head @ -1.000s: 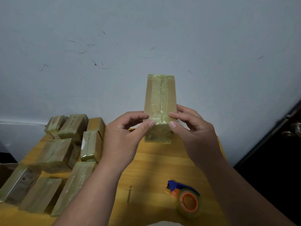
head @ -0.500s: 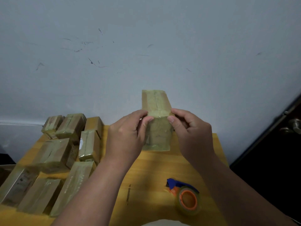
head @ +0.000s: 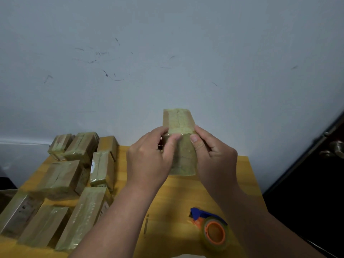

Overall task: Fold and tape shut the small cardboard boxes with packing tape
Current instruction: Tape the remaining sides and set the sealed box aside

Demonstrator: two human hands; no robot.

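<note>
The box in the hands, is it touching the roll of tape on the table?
Apart. The head view shows the box held up between both hands at the table's far edge, while the tape roll lies near the front, with bare yellow table between them.

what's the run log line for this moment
left hand grips taped box | right hand grips it | tape dispenser idle on table

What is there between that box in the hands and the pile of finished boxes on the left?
Nothing visible blocks it. The box is held above the table by the left hand and right hand. The pile lies left of the left hand, with bare table between. The tape roll lies nearer, off that path.
</note>
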